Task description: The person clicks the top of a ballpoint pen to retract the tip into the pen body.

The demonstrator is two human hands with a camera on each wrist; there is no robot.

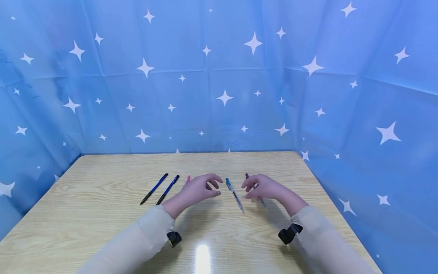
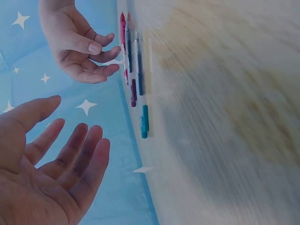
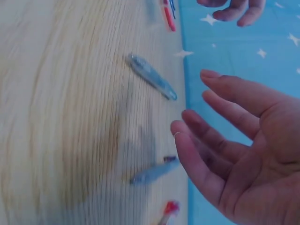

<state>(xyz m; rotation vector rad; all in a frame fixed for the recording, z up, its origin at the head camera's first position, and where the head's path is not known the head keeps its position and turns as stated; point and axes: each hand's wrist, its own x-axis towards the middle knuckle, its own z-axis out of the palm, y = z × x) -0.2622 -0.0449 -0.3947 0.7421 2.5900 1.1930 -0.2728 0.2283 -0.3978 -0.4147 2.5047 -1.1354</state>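
Note:
My left hand (image 1: 202, 187) hovers over the table, fingers spread and relaxed, holding nothing. Beyond it a pink pen (image 1: 188, 179) shows only its tip end in the head view. Between the two hands lies a clear pen with a teal end (image 1: 234, 193), touched by neither. My right hand (image 1: 262, 186) is raised with loosely bent fingers and holds nothing. It partly covers a clear pen with a dark purple end (image 1: 247, 176). A red-ended pen (image 3: 171, 207) lies near it in the right wrist view, mostly hidden by the right hand in the head view.
Two dark blue and black pens (image 1: 154, 188) lie side by side left of the left hand. The wooden table (image 1: 85, 213) is backed by a blue curtain with white stars (image 1: 184, 91). A bright reflection marks the table's near part.

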